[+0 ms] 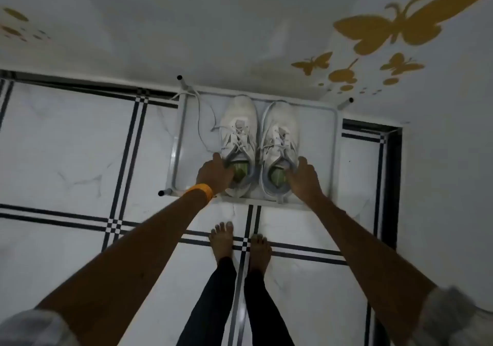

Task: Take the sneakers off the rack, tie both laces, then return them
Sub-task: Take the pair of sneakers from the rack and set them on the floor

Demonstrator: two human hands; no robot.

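Note:
Two white sneakers stand side by side on a low white rack point(330, 143) against the wall, toes toward the wall. The left sneaker point(238, 121) has a long loose lace point(201, 117) trailing over the rack's left side. The right sneaker point(280, 129) also has untied laces. My left hand point(214, 176), with an orange band at the wrist, grips the left sneaker's collar, fingers inside the green-lined opening. My right hand point(302, 176) grips the right sneaker's collar the same way. Both sneakers still rest on the rack.
The rack's metal legs point(182, 83) stick out at the corners. A white wall with yellow butterfly stickers point(386, 29) rises behind it. My bare feet point(240, 241) stand on white floor tiles with black stripes, just in front of the rack.

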